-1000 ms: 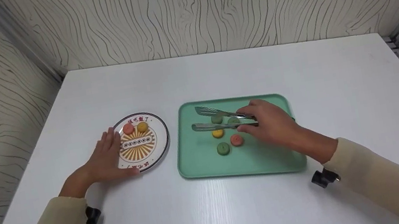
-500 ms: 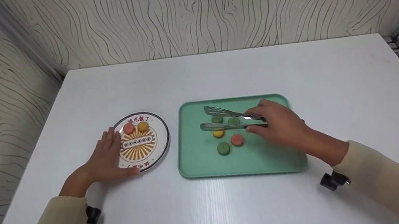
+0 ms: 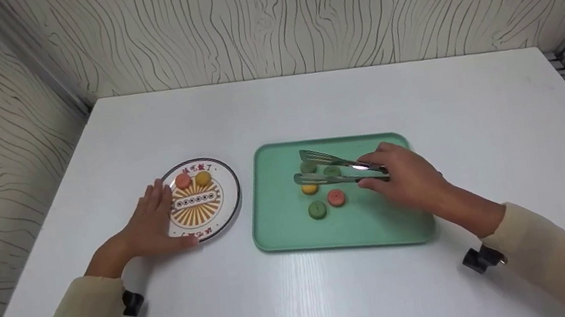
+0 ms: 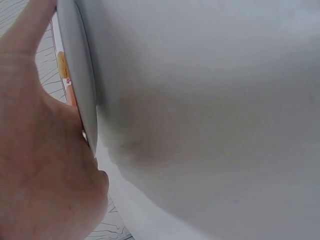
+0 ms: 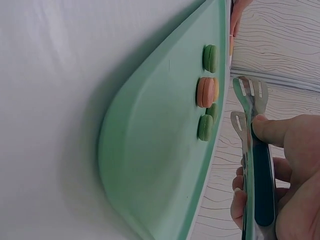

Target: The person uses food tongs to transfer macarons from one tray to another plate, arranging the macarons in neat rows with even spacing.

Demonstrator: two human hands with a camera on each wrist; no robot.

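Observation:
My left hand lies along the left and near edge of a round white plate, its fingers extended and touching the rim. A pink macaron and a yellow macaron sit on that plate. Metal tongs are held by my right hand above a green tray; their arms are spread, with nothing between the tips. Below them on the tray lie green macarons, a yellow macaron and a pink macaron. Dark grips show on the tongs in the right wrist view.
Plate and tray stand side by side on a white table, a narrow gap between them. Wood-patterned panels rise behind the table and at its sides.
My right hand has drawn the spread tongs to the right over the tray. The left hand stays at the plate, and the macarons keep their places.

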